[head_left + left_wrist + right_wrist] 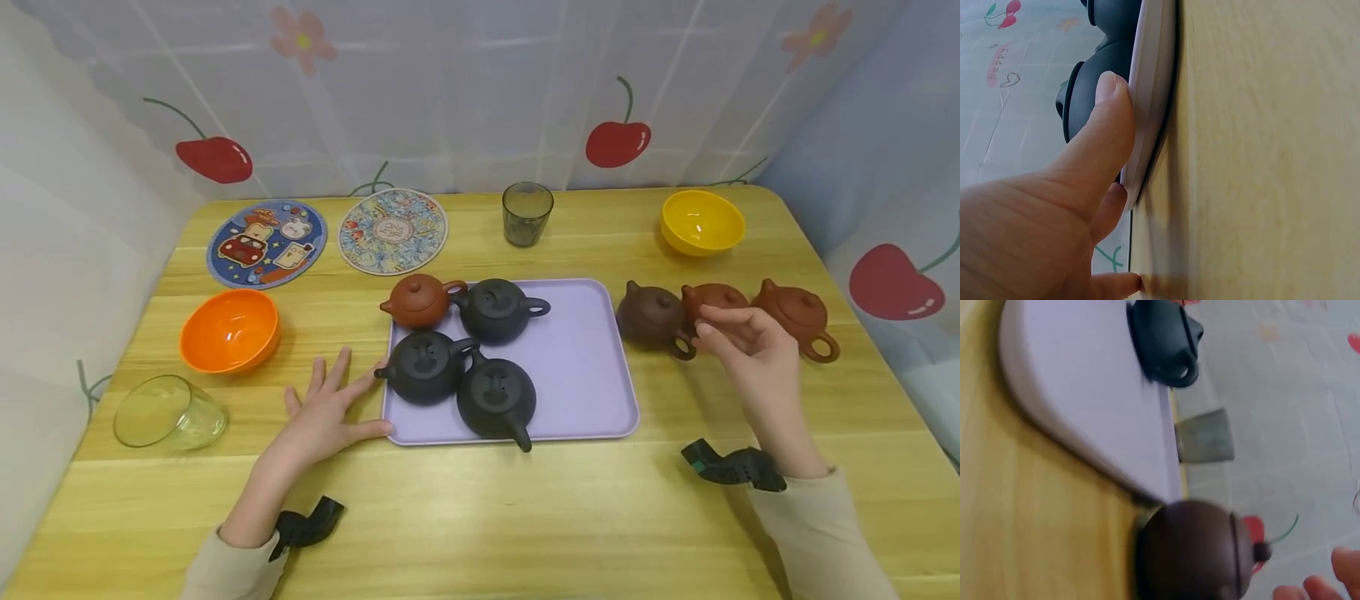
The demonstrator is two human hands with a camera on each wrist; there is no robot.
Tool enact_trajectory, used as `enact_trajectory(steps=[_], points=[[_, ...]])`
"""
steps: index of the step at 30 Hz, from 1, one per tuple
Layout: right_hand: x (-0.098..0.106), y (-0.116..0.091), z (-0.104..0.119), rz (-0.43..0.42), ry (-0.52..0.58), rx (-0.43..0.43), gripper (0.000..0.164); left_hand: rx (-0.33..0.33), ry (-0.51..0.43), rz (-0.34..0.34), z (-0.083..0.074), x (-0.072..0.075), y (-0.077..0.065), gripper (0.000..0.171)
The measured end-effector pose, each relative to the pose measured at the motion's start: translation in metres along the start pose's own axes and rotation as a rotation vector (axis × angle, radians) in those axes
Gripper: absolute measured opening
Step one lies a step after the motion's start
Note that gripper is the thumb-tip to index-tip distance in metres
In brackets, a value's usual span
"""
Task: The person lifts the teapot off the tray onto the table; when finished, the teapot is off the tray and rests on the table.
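Observation:
A lilac tray [581,358] bears three black teapots, one at the back [495,311], one at the left [423,367] and one at the front [495,400]. A small reddish-brown teapot [417,302] sits at its back left corner. My left hand [318,421] spreads its fingers at the tray's left edge, thumb against the rim in the left wrist view. Right of the tray, a dark brown teapot [651,317] and two reddish-brown ones, middle [712,298] and right [795,312], form a row. Above the middle teapot, partly hiding it, my right hand [765,367] has loosely bent fingers, holding nothing visible.
An orange bowl [228,333] and a greenish glass [168,412] lying on its side are at the left. Two round patterned mats, blue [266,244] and pale [392,232], lie behind. A grey glass [527,215] and a yellow bowl [701,223] stand at the back.

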State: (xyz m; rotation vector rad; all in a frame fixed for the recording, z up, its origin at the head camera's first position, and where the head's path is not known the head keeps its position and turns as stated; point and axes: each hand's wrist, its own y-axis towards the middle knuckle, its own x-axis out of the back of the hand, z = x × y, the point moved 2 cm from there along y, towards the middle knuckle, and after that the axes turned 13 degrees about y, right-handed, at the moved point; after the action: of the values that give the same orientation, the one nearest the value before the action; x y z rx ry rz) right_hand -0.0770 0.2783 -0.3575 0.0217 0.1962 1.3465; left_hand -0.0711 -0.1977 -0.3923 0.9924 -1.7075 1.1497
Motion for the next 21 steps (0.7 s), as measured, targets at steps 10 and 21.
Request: enact_trajectory(steps=[10, 21], points=[[-0.083, 0.001, 0.006, 0.351, -0.367, 0.165, 0.026, 0.004, -0.005, 0.007, -0.001, 0.001, -0.001, 0.083], [-0.156, 0.036, -0.015, 0.571, -0.313, -0.156, 0.043, -0.001, 0.011, 0.0, 0.0, 0.001, -0.001, 0.083]])
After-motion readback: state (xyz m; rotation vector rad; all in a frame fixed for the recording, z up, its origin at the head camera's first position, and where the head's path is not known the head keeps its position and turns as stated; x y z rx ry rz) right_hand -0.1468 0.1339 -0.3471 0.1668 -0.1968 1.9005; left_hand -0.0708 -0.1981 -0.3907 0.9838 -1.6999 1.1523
